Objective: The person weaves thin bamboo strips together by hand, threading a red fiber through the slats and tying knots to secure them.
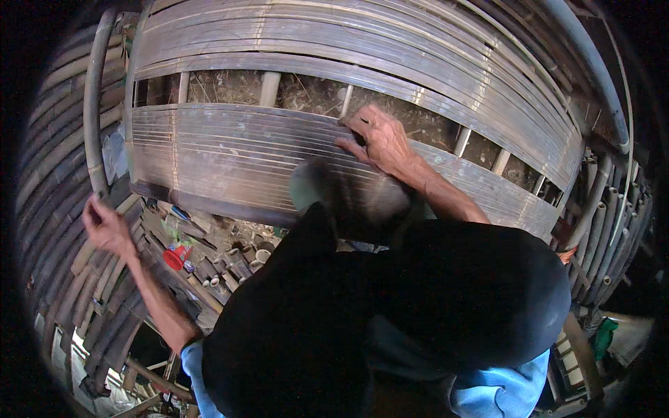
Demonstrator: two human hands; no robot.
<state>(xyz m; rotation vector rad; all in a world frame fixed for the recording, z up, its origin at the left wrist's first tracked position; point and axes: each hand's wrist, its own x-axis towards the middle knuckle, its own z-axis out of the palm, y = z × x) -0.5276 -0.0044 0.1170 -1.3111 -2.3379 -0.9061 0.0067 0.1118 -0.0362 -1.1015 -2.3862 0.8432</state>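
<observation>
My right hand (382,143) rests on the nearer panel of bamboo slats (223,139), by its far edge. Its thumb and bent forefinger are apart, touching the slats, with nothing visible held between them. Out to the left, my left hand (108,226) has its fingers curled at the lower end of an upright bamboo pole (97,104); part of the grip is hidden. Beyond a gap, a second panel of slats (327,38) runs across the same frame. My dark-clad knees (481,292) rise in the middle and cover part of the near panel.
Stacked bamboo poles (56,181) line the left side, and more bamboo poles (610,223) stand at the right. Crosspieces (270,89) bridge the gap between the panels. A red plastic object (175,258) and short cut bamboo pieces (230,272) lie below the left part of the frame.
</observation>
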